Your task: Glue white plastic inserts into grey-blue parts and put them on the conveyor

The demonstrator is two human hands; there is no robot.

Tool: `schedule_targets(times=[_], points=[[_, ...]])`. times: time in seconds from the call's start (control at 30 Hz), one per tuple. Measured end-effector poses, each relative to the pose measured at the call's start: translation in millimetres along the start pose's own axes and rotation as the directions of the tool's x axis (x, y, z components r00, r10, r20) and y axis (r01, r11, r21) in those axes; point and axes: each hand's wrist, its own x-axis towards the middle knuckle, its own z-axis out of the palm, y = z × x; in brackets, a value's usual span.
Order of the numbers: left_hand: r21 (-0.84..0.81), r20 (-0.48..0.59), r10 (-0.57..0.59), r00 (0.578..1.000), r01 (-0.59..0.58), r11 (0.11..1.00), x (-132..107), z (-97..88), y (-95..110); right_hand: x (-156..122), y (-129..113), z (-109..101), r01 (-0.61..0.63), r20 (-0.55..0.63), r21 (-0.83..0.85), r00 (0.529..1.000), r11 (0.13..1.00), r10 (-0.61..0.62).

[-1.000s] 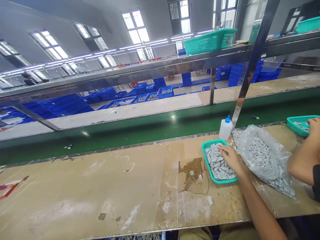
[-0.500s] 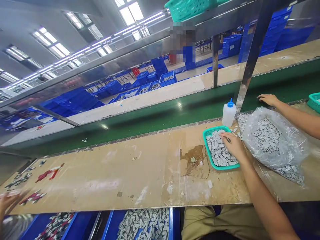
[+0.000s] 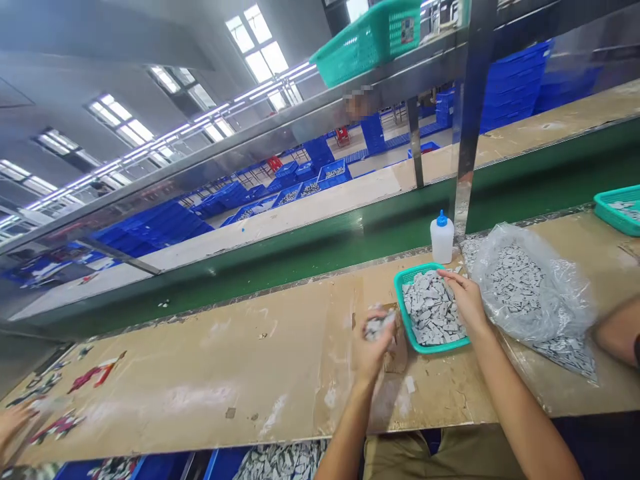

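We see the left grip [image 3: 373, 350] closed around a clump of grey chips [image 3: 379, 327] just beside a teal tray [image 3: 430, 349] on the worktop [image 3: 225, 360], while the right grip [image 3: 467, 300] rests half open, holding nothing, on the loose chips [image 3: 430, 310] inside it.

Tray [image 3: 406, 320] hemmed: white bottle [image 3: 443, 240] behind, plastic bag [image 3: 525, 287] right.

Flat grey chips [image 3: 430, 313] heap in a teal plastic tray [image 3: 440, 347], with a clump [image 3: 379, 327] in the left hand [image 3: 373, 353].

Worn tan workbench [image 3: 210, 373] w/ teal tray [image 3: 404, 313] of grey pcs [image 3: 431, 310], clear bag [image 3: 530, 293], white squeeze bottle [image 3: 442, 241], 2nd tray [image 3: 607, 213].
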Motion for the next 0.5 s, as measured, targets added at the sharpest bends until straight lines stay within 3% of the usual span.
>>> schedule_targets(times=[0.1,0.2,0.37,0.5], points=[[0.112,0.209,0.230,0.950,-0.257,0.960,40,67.9,23,3,0,2,0.038,0.014,-0.006,0.999,0.999,-0.038],[0.257,0.387,0.278,0.879,-0.393,0.883,60,104.1,22,0,-8,6,0.097,0.039,-0.072,0.995,0.993,-0.095],[0.268,0.513,0.317,0.798,-0.500,0.824,82,118.1,-19,-8,-30,13,0.199,0.075,-0.243,0.980,0.949,-0.186],[0.367,0.509,0.231,0.829,-0.452,0.814,98,121.2,-40,-5,-36,20,0.205,0.083,-0.329,0.979,0.922,-0.188]])
